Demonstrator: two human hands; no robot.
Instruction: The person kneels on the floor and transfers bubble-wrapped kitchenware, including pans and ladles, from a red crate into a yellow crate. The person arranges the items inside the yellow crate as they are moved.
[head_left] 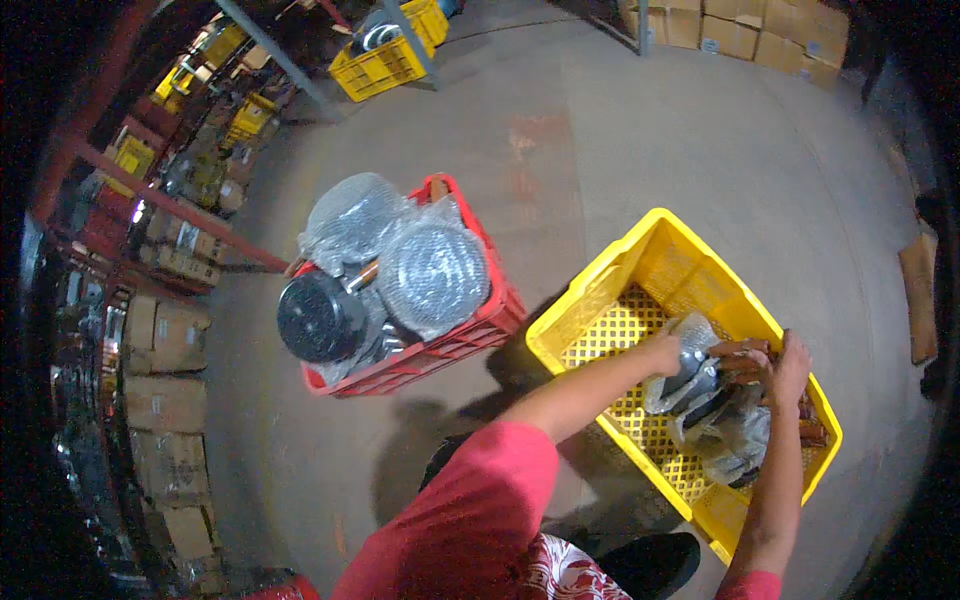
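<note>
Inside the yellow crate (570,310) on my right lie several bubble-wrapped pans with brown, wood-like handles (740,350). My left hand (658,357) is closed on the edge of the wrapped pan (692,365) farthest from me; its fingertips are partly hidden. At the crate's right wall my right hand (787,372) has its fingers curled around a brown handle of that pan group. Nearer to me, another wrapped pan (735,440) rests on the latticed crate floor, its plastic loose and cloudy.
A red crate (425,360) to my left is heaped with bubble-wrapped cookware (435,275) and a dark round pot (320,318). Cardboard boxes (168,400) and racks line the left side. Another yellow crate (375,75) and stacked cartons (755,35) stand farther off.
</note>
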